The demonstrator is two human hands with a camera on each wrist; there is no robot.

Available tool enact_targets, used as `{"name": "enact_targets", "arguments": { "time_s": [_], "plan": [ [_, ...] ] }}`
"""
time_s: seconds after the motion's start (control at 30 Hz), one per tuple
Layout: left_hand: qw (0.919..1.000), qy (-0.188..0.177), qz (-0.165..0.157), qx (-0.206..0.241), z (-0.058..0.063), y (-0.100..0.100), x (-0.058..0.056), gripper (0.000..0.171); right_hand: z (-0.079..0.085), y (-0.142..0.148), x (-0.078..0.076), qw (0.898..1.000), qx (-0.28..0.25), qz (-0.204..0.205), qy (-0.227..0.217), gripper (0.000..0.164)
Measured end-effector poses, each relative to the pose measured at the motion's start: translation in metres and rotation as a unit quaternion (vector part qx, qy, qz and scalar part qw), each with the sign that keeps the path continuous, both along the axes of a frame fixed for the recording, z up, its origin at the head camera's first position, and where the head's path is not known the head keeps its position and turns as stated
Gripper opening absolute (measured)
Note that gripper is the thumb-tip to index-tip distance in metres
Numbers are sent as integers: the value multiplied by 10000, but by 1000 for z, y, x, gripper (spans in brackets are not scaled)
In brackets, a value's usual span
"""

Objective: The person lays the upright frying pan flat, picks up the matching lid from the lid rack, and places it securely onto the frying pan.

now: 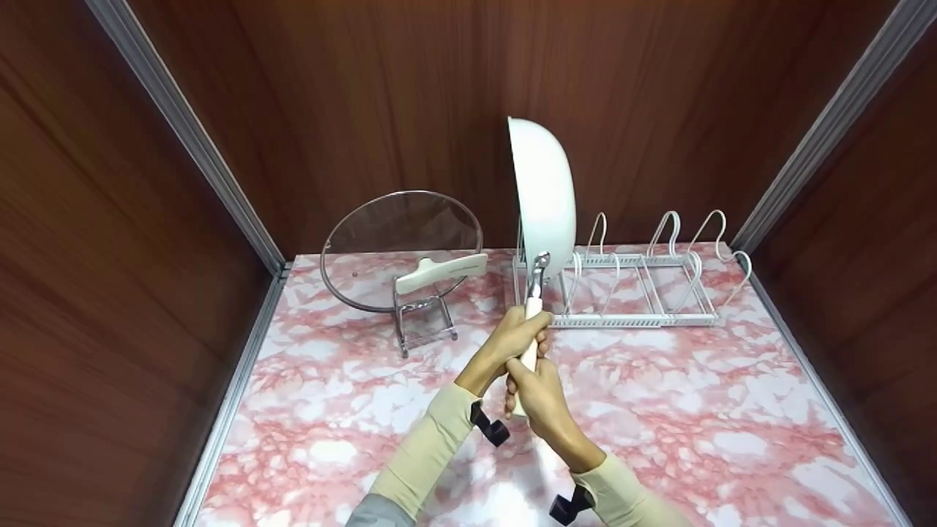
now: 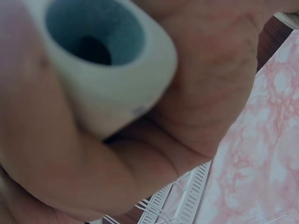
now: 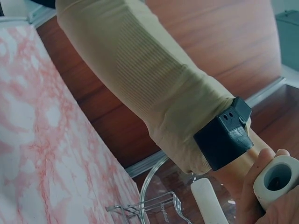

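A white frying pan [image 1: 545, 190] is held up on edge, its open side facing left and its handle pointing down toward me. My left hand [image 1: 510, 335] grips the white handle [image 1: 528, 356] nearer the pan. Below it, my right hand [image 1: 543, 391] curls round the handle near its end. The handle's hollow end [image 2: 121, 88] fills much of the left wrist view, with fingers wrapped about it. In the right wrist view the same handle end [image 3: 260, 189] shows at the lower right. The pan overlaps the left end of a white wire rack [image 1: 622, 320].
Left of the pan, a glass lid [image 1: 366, 241] with a cream handle [image 1: 439, 272] leans in a small chrome stand [image 1: 400, 322]. The rack has several upright wire loops. Dark wood panels [image 1: 366, 88] enclose the back and sides of the marbled pink tabletop [image 1: 329, 410].
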State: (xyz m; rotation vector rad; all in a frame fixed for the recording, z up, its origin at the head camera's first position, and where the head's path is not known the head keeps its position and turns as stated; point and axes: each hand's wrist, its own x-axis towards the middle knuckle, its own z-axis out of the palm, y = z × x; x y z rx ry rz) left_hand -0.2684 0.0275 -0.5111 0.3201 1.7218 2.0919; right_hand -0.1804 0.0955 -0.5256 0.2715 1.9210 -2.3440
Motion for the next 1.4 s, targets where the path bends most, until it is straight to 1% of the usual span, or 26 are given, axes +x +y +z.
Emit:
{"name": "enact_targets", "arguments": {
  "time_s": [0.1,0.33,0.57,0.87,1.0,1.17,1.33,1.4],
  "plan": [
    [10000,23,18,-20,2,0,0,21,1,0,0,10000,60,-3,33,21],
    [10000,-10,5,25,6,0,2,15,4,1,1,9999,88,-6,116,23],
    [10000,36,-14,30,9,0,4,20,7,1,2,9999,55,-17,133,19],
    [9997,-58,-99,218,13,0,5,12,9,1,4,9998,-10,43,178,20],
    [9998,68,-87,138,15,0,6,17,11,1,5,9998,27,40,175,19],
    [9999,114,-43,74,17,1,6,25,13,2,6,9999,42,-9,143,16],
    [9998,156,-67,89,19,1,6,25,15,2,7,9999,-3,38,155,15],
    [9998,148,-65,113,20,1,6,22,16,3,7,9998,-18,58,178,16]
  ]
}}
